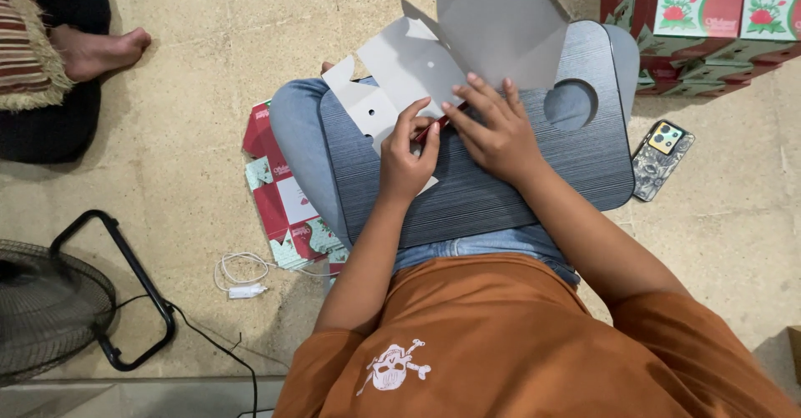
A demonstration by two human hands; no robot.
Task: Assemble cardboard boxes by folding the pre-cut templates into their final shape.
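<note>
1. Biggest thing in view was the floor (209,176), plain beige, with the person sitting on it in an orange shirt and jeans, looking straight down at their own lap.
2. Across the thighs sat a grey lap tray (501,193), used as the worktop, with a round cutout (571,104) near its right end.
3. On the tray's far edge lay the unfolded cardboard box blank (434,59), grey inside face up, one big panel standing up toward the top of the shot. Its long axis ran roughly from the lower left up to the upper right, away from the body.
4. Stacked printed boxes (709,17), red and green with a flower pattern, sat at the top right, well apart from the hands. More flat printed blanks (279,201) lay on the floor beside the left knee.
5. A floor fan (50,309) was at the bottom left, plus somebody else's bare foot (100,51) at the top left.
6. Right hand (496,130) rested flat on the blank's lower edge, fingers spread and pressing, not wrapped around anything.
7. Left hand (405,155) was just beside it, fingers curled and pinching a small flap (430,126) with a red edge. The blank lay directly ahead of both hands; the two were about equally near.
8. A phone (661,158) in a patterned case lay right of the tray, and a white charger cable (242,276) on the floor.
</note>
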